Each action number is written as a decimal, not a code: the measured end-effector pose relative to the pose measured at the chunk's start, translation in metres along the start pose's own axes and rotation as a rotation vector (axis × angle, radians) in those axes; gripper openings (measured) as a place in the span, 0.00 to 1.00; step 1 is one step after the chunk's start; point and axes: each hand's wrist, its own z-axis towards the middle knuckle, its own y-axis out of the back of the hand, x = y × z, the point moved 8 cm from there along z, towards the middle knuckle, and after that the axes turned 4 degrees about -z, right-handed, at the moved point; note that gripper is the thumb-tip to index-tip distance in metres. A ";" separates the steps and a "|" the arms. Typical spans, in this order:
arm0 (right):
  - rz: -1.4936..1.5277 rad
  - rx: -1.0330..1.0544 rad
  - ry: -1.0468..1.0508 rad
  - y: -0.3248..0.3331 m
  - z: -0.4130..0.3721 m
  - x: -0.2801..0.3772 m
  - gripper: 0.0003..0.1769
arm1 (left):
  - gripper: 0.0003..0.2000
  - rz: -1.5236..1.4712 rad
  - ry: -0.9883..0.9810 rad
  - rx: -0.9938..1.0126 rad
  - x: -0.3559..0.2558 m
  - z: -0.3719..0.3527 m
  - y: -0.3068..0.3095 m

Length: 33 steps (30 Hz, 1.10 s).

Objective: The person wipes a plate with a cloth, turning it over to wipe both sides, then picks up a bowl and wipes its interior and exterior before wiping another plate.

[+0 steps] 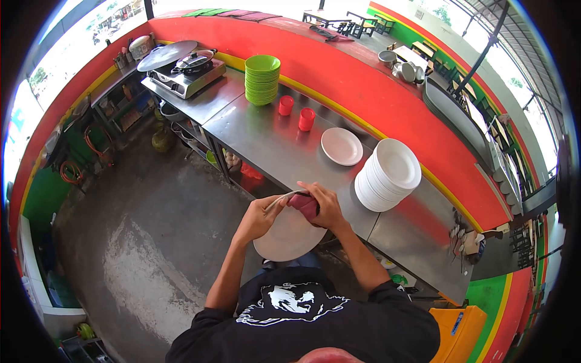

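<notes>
A round, off-white plate [289, 238] is held up off the steel counter [254, 133], just outside its front edge. It is tilted, its broad face showing below the hands, plain and smooth, and its upper rim passes between the fingers of the left hand [259, 219]. A maroon cloth [304, 206], bunched into soft folds, lies against the plate at the upper rim, gripped by the right hand [325, 206]. Part of the cloth is hidden under those fingers.
</notes>
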 end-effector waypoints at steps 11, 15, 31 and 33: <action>0.273 -0.477 -0.546 -0.014 -0.060 -0.083 0.30 | 0.20 -0.309 -0.067 -0.583 0.045 -0.023 0.014; 0.228 -0.352 -0.453 -0.011 -0.053 -0.065 0.35 | 0.19 -0.204 -0.015 -0.344 0.046 -0.011 0.025; 0.170 -0.419 -0.512 -0.001 -0.048 -0.077 0.29 | 0.18 -0.389 0.011 -0.429 0.052 -0.010 0.014; 0.215 -0.400 -0.525 -0.009 -0.053 -0.074 0.30 | 0.18 -0.325 0.017 -0.458 0.062 -0.013 0.019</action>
